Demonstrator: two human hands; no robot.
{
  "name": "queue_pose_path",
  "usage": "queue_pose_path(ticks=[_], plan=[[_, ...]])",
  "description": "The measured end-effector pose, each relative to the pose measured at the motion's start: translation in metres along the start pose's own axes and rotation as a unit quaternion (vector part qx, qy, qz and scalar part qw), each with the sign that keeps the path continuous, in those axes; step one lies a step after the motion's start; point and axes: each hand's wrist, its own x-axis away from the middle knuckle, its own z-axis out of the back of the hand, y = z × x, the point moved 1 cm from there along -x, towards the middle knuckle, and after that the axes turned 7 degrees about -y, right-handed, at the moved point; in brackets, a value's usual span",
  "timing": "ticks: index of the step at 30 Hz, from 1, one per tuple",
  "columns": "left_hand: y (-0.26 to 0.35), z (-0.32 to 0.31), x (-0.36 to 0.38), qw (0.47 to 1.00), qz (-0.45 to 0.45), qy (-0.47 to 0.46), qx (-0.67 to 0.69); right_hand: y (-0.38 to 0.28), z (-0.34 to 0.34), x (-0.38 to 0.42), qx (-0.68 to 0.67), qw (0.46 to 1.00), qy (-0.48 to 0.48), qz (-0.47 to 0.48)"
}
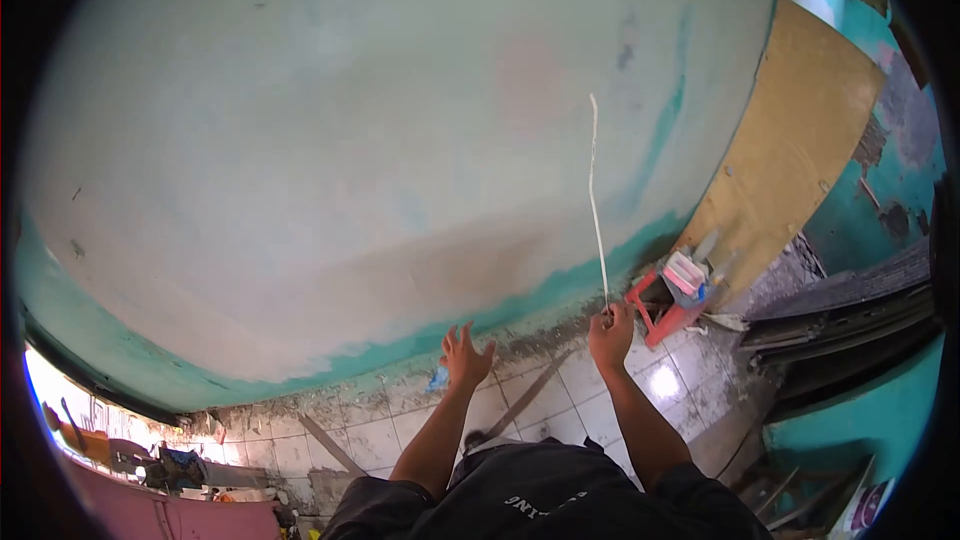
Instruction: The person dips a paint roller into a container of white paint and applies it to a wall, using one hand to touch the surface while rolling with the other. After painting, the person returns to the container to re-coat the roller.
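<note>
My right hand [611, 334] is closed in a pinch on the lower end of a long, thin white wire [594, 180]. From my fingers the wire rises, slightly kinked, across the view of the pale wall [350, 160]. To the left, my left hand [466, 356] is held out with its fingers spread, holding nothing. It is in front of the green band [370, 357] along the wall's foot. A small blue scrap [437, 378] shows just beside that hand.
A red stool [655, 325] with a pink container [685, 271] on it stands right of my right hand. Behind it leans a tan board [790, 130]. Wooden strips [535, 392] lie on the dusty tile floor [583, 380]. A pink surface [215, 520] is at lower left.
</note>
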Motion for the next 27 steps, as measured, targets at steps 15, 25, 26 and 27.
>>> queue_pose_path(ticks=[15,25,26,27], plan=[[0.099,-0.15,0.03,0.989,-0.063,-0.109,-0.083,0.187,0.163,-0.017,0.142,0.976,-0.019,-0.166],[0.167,-0.237,-0.041,0.963,-0.062,-0.209,-0.16,0.307,0.207,-0.066,0.281,0.88,-0.093,-0.372],[0.179,-0.246,-0.049,0.961,-0.064,-0.218,-0.16,0.313,0.213,-0.073,0.295,0.871,-0.102,-0.381],[0.19,-0.254,-0.058,0.959,-0.065,-0.225,-0.159,0.324,0.22,-0.078,0.295,0.867,-0.102,-0.389]])
